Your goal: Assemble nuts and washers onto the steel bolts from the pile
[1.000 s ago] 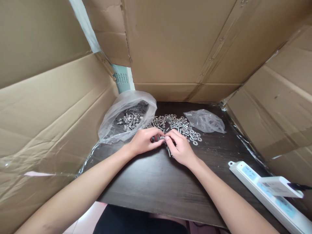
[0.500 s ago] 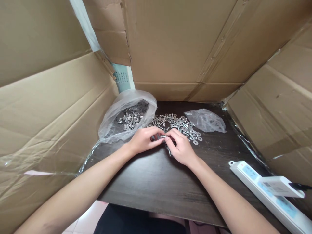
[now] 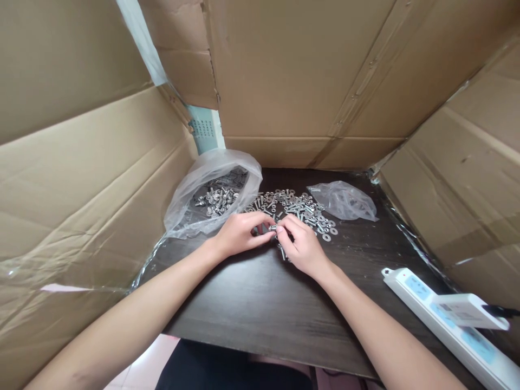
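My left hand (image 3: pixel 239 234) and my right hand (image 3: pixel 303 246) meet fingertip to fingertip over the dark wooden table (image 3: pixel 260 292). Both pinch one small metal bolt (image 3: pixel 272 228) between them. A second bolt (image 3: pixel 281 252) pokes out under my right palm. Just behind the fingers lies a loose pile of silver bolts, nuts and washers (image 3: pixel 298 208). To the left an open clear plastic bag (image 3: pixel 211 192) holds several more bolts.
A small crumpled clear bag (image 3: pixel 343 201) lies to the right of the pile. A white power strip (image 3: pixel 450 325) with a white adapter plugged in sits at the table's right front corner. Cardboard walls (image 3: pixel 300 81) enclose the table on left, back and right.
Both hands stay pinched on the bolt in nearly the same spot. Only the fingertips shift slightly.
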Action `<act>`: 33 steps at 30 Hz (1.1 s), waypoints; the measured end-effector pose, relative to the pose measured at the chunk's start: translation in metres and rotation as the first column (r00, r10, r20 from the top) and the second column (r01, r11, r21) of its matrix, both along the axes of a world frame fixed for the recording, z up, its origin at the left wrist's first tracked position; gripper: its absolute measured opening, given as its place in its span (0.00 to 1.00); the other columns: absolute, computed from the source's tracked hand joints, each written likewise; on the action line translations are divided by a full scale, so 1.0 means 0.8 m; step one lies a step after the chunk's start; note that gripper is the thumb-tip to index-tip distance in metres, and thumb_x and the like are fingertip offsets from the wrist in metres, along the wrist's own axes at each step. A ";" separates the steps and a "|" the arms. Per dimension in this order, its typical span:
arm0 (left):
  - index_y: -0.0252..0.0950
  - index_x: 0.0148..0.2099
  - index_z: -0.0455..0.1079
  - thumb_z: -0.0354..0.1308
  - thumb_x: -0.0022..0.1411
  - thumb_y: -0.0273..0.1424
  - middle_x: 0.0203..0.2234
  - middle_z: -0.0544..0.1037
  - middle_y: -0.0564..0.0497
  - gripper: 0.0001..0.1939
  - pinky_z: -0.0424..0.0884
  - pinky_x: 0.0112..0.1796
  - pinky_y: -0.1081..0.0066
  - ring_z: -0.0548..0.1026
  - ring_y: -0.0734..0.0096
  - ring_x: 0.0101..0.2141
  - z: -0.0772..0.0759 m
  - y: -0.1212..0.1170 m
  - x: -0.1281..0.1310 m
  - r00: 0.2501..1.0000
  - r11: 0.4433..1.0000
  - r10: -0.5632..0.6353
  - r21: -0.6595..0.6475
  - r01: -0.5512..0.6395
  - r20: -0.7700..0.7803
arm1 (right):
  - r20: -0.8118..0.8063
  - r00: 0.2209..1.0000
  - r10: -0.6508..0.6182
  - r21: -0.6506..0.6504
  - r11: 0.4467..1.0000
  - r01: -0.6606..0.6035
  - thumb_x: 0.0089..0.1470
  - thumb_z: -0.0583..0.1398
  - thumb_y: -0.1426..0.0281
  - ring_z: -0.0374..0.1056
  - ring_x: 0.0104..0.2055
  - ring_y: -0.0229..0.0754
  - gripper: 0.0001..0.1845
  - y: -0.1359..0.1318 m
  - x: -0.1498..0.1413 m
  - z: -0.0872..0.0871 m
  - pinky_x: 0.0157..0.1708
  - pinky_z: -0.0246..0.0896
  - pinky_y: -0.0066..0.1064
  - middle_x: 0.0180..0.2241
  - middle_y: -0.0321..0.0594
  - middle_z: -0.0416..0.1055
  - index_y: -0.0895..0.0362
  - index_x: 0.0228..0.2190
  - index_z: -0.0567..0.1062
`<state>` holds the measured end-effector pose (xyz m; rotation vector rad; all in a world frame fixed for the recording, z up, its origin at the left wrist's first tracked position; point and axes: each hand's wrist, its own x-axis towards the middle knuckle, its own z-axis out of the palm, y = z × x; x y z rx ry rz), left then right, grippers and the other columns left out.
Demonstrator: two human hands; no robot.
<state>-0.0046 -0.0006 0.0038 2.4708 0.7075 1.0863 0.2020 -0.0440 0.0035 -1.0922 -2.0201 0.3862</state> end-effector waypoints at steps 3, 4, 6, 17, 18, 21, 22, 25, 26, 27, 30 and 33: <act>0.36 0.46 0.75 0.62 0.69 0.34 0.34 0.82 0.52 0.07 0.72 0.32 0.76 0.78 0.75 0.29 0.001 0.000 0.000 1.000 1.000 0.000 -0.008 0.000 -0.008 | -0.004 1.000 -0.012 0.007 1.000 0.012 0.69 0.52 0.70 0.65 0.34 0.44 0.13 0.000 0.000 0.000 0.34 0.58 0.36 0.31 0.39 0.67 0.54 0.31 0.68; 0.36 0.46 0.75 0.62 0.69 0.34 0.34 0.82 0.52 0.07 0.71 0.32 0.76 0.78 0.75 0.29 0.001 0.000 0.000 1.000 1.000 0.002 -0.010 -0.002 -0.010 | -0.005 1.000 -0.013 0.010 1.000 0.013 0.69 0.52 0.70 0.66 0.34 0.44 0.13 0.001 0.000 0.000 0.34 0.58 0.36 0.31 0.39 0.67 0.54 0.31 0.68; 0.36 0.46 0.75 0.62 0.69 0.34 0.34 0.82 0.52 0.07 0.71 0.32 0.75 0.78 0.74 0.29 0.001 0.000 -0.001 1.000 1.000 0.005 -0.013 -0.005 -0.016 | -0.007 1.000 -0.016 0.019 1.000 0.016 0.69 0.52 0.70 0.66 0.33 0.44 0.13 0.001 0.000 0.000 0.34 0.58 0.35 0.31 0.39 0.67 0.54 0.31 0.68; 0.36 0.47 0.75 0.60 0.71 0.36 0.34 0.81 0.51 0.09 0.72 0.33 0.74 0.77 0.74 0.30 0.001 0.000 -0.001 1.000 1.000 0.003 0.005 -0.003 -0.021 | 0.001 1.000 -0.008 -0.002 1.000 0.008 0.70 0.52 0.70 0.65 0.34 0.44 0.14 0.002 0.000 0.001 0.34 0.58 0.35 0.31 0.39 0.67 0.54 0.30 0.67; 0.36 0.47 0.75 0.60 0.71 0.36 0.34 0.81 0.51 0.09 0.72 0.32 0.74 0.77 0.74 0.30 0.000 0.000 -0.001 1.000 1.000 0.004 0.011 -0.004 -0.016 | 0.006 1.000 -0.005 -0.002 1.000 0.005 0.70 0.52 0.70 0.65 0.33 0.44 0.15 0.003 0.001 0.000 0.34 0.57 0.35 0.30 0.39 0.66 0.54 0.29 0.66; 0.36 0.47 0.76 0.61 0.71 0.35 0.34 0.81 0.51 0.09 0.73 0.32 0.75 0.78 0.74 0.30 -0.001 0.001 -0.001 1.000 1.000 0.007 0.017 -0.007 -0.014 | 0.029 1.000 -0.002 0.001 1.000 0.002 0.72 0.50 0.69 0.63 0.32 0.44 0.18 0.004 0.002 -0.001 0.33 0.56 0.36 0.27 0.38 0.64 0.53 0.27 0.64; 0.36 0.47 0.76 0.61 0.71 0.36 0.34 0.82 0.51 0.09 0.73 0.33 0.75 0.78 0.74 0.30 -0.001 0.001 -0.001 1.000 1.000 0.007 0.019 -0.007 -0.014 | 0.033 0.999 -0.008 0.002 1.000 0.008 0.73 0.50 0.68 0.62 0.31 0.44 0.19 0.004 0.002 -0.001 0.33 0.55 0.36 0.27 0.38 0.64 0.53 0.26 0.63; 0.35 0.47 0.76 0.60 0.71 0.36 0.34 0.82 0.50 0.09 0.74 0.33 0.74 0.78 0.73 0.30 0.000 0.001 0.000 1.000 1.000 0.004 0.020 -0.004 -0.008 | 0.019 0.999 -0.040 -0.002 0.999 0.040 0.73 0.50 0.68 0.63 0.32 0.44 0.19 0.003 0.003 0.001 0.33 0.57 0.37 0.28 0.39 0.65 0.54 0.27 0.64; 0.35 0.47 0.76 0.61 0.71 0.36 0.34 0.82 0.50 0.09 0.74 0.33 0.74 0.78 0.73 0.30 0.000 0.001 0.000 1.000 1.000 0.004 0.018 -0.004 -0.004 | 0.004 0.999 -0.048 -0.004 0.999 0.048 0.72 0.50 0.68 0.64 0.33 0.45 0.17 0.002 0.003 0.002 0.35 0.58 0.37 0.30 0.40 0.66 0.54 0.28 0.66; 0.35 0.46 0.76 0.61 0.71 0.35 0.34 0.82 0.50 0.09 0.74 0.32 0.74 0.78 0.74 0.29 0.000 0.001 -0.001 1.000 1.000 0.006 0.017 -0.006 -0.002 | -0.012 0.999 -0.051 -0.004 0.999 0.051 0.72 0.51 0.69 0.66 0.34 0.45 0.16 0.001 0.003 0.003 0.36 0.59 0.38 0.32 0.41 0.68 0.54 0.30 0.68; 0.35 0.46 0.76 0.61 0.70 0.34 0.34 0.81 0.51 0.08 0.74 0.32 0.75 0.78 0.74 0.29 0.000 0.001 -0.001 1.000 1.000 0.010 0.014 -0.010 -0.002 | -0.039 0.999 -0.034 0.002 0.999 0.034 0.70 0.52 0.70 0.68 0.37 0.46 0.12 -0.001 0.002 0.006 0.39 0.61 0.39 0.35 0.42 0.70 0.54 0.34 0.71; 0.35 0.46 0.75 0.61 0.70 0.34 0.34 0.81 0.51 0.08 0.73 0.32 0.75 0.78 0.74 0.29 0.000 0.001 -0.001 1.000 1.000 0.006 0.010 -0.006 -0.003 | -0.030 0.999 -0.025 -0.011 1.000 0.025 0.69 0.53 0.70 0.67 0.36 0.46 0.11 -0.001 0.000 0.006 0.38 0.62 0.38 0.34 0.41 0.69 0.54 0.33 0.71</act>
